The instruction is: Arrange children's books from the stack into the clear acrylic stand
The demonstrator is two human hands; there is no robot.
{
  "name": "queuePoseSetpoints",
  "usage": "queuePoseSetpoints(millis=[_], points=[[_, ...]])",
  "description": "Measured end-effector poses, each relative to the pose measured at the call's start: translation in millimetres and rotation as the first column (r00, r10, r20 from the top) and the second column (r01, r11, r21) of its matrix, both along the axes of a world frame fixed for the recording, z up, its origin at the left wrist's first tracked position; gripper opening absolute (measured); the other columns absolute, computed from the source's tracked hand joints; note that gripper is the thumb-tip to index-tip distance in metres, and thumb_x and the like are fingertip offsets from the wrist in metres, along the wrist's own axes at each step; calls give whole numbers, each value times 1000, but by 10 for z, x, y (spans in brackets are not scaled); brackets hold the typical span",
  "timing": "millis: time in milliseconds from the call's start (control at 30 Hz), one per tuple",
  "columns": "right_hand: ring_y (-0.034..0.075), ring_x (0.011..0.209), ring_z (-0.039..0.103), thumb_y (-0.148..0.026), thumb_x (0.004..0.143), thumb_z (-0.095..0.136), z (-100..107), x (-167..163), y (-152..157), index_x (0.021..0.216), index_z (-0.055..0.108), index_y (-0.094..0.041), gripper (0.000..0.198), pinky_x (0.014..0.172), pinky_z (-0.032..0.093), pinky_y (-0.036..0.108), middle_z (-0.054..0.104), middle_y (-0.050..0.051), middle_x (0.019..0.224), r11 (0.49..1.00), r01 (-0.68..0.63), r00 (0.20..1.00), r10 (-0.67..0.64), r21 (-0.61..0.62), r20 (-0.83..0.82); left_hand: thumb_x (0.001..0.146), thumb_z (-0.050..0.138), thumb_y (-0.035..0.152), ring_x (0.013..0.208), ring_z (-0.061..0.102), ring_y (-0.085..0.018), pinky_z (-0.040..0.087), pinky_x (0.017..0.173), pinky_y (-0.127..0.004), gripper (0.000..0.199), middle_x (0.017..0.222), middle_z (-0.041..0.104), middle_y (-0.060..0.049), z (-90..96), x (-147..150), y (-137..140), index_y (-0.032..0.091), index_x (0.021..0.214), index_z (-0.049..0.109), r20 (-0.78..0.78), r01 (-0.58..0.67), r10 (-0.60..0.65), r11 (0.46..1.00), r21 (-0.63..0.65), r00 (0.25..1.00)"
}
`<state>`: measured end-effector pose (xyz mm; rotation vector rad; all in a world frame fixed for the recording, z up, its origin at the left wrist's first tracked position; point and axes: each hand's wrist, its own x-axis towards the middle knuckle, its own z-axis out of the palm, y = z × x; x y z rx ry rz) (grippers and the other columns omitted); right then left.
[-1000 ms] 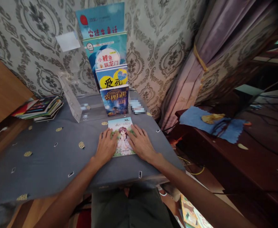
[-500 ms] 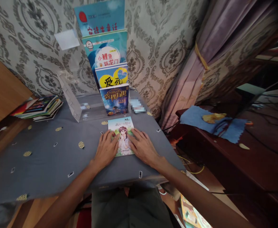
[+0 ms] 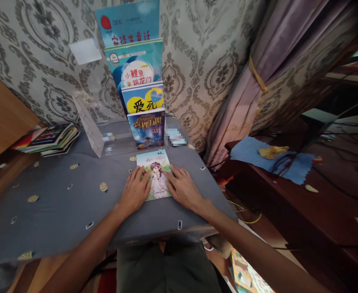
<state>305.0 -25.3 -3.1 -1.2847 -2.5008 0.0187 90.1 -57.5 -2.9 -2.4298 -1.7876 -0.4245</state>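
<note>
In the head view, a thin paperback point(image 3: 157, 175) with a pale blue and green illustrated cover lies flat near the front of the table, between the hands. The left hand point(image 3: 134, 190) covers part of its left side and the right hand point(image 3: 183, 188) overlaps its right edge. Both are palm down with fingers extended and slightly spread; neither is closed around anything, and how firmly they press cannot be told. The undersides of the fingers are hidden, and part of the title is too blurred to read.

Behind it, a clear acrylic rack point(image 3: 90, 126), its outline hard to trace, holds books in overlapping tiers: a dark blue paperback point(image 3: 147, 130) in front covers the lower part of a yellow-heart book point(image 3: 142, 99), then a teal book point(image 3: 137, 63), then a tall blue book point(image 3: 128, 20) cut off at the top. A small item point(image 3: 176, 137) beside the rack is pixelated.

The grey tablecloth point(image 3: 56, 203) bears pineapple prints; a pile of books point(image 3: 56, 138) lies at left. Beyond are damask wallpaper point(image 3: 200, 81) and a tied mauve curtain point(image 3: 236, 110). At right, a blue cloth point(image 3: 246, 152) lies on dark red furniture point(image 3: 288, 203) fading into shadow.
</note>
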Motion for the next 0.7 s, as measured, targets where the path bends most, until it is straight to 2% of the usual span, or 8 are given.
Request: queuePoseSetpoints(millis=[167,333,500,700], points=[[34,128,51,-28,99,47,25,-20,41,137,60,-15,42,106,41,50,53,22,144,999,-15,1000,15,-30,-10,103,40,31,143,40,-32,41,113,-54,42,149,50,-14,23,-69,51,19,142,51,-7,12,-12,1000,-1,1000],[31,126,54,-30,100,49,52,-51,174,132,64,-19,37,106,40,49,57,17,141,998,2,999,-5,-59,-50,102,43,34,137,47,-32,43,109,-52,37,142,56,-14,112,-74,139,21,134,56,-38,17,-18,1000,-16,999],[32,136,48,-31,101,47,49,-208,555,134,61,-16,39,110,38,51,54,17,147,996,-18,997,11,-90,-79,101,44,38,139,46,-33,41,110,-53,39,144,54,-18,135,-50,391,18,134,56,-53,-36,34,999,-41,998],[27,135,52,-21,97,49,-83,-239,1058,134,61,-15,39,112,39,47,58,15,145,991,-4,974,-26,-134,-226,102,43,40,141,44,-33,40,111,-52,45,150,49,-19,77,-79,541,17,139,53,-29,-45,44,998,-34,999]])
